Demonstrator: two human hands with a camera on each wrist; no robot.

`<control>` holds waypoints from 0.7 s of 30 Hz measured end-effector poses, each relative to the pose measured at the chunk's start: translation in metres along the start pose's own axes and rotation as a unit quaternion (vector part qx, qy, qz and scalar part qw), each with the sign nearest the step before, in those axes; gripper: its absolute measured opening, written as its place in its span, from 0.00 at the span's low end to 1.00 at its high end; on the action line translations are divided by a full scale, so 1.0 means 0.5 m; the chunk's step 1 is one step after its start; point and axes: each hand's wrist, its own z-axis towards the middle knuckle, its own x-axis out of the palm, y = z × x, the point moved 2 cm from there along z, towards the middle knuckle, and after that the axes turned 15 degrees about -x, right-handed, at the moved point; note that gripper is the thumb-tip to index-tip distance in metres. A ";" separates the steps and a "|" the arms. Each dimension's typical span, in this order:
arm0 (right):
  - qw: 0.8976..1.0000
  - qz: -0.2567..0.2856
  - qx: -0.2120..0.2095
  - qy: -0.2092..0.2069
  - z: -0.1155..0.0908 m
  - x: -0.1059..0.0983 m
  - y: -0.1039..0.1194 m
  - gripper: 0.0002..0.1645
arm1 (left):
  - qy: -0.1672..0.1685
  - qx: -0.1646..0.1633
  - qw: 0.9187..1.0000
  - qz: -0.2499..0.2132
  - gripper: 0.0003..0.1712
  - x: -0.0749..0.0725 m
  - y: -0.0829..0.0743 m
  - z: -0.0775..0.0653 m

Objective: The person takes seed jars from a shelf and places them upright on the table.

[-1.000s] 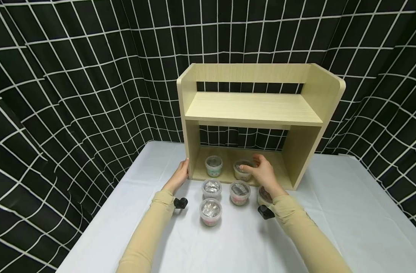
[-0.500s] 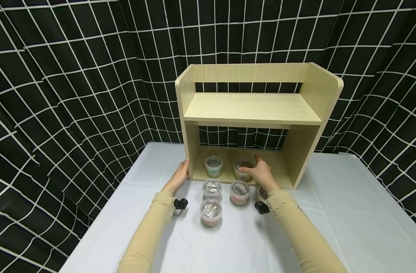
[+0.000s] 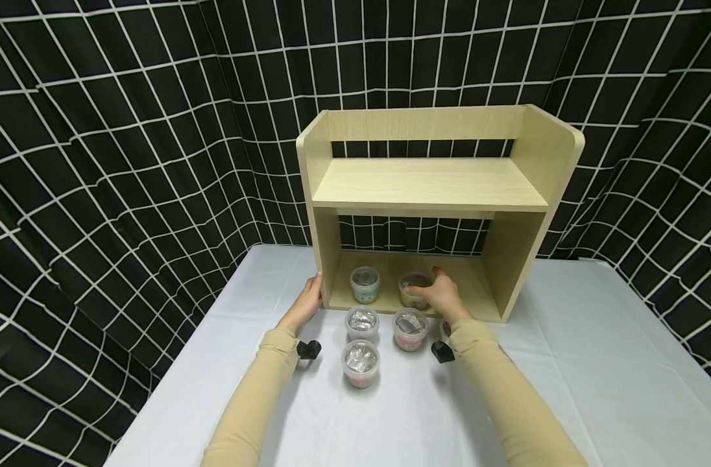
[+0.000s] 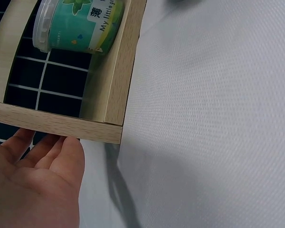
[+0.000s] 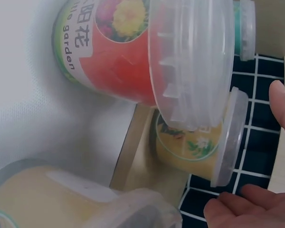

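Both arms [image 3: 248,397] stretch forward; left grip [image 3: 303,305] extended; right grip [image 3: 443,296] spread wide.

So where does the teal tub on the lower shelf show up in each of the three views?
Head: the teal tub stands just below the picture's centre, on the shelf unit's lower board.
Left wrist: top left, turned sideways and cut by the upper edge; its printed side shows.
Right wrist: top right, mostly hidden by the red tub; its lid peeks out.
Shared landmark: the black gridded cloth.
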 end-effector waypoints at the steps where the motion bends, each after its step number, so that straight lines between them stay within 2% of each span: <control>1: 1.000 0.000 0.001 0.001 0.001 0.001 -0.002 0.58 | 0.000 0.000 1.000 -0.001 0.42 0.000 0.000 0.000; 12: 1.000 -0.020 -0.004 0.000 0.012 0.012 0.000 0.59 | 0.010 0.004 1.000 -0.011 0.43 0.000 0.002 0.001; 21: 0.999 -0.034 -0.007 0.015 0.017 0.019 0.007 0.60 | 0.004 -0.001 1.000 -0.004 0.45 0.000 0.003 0.003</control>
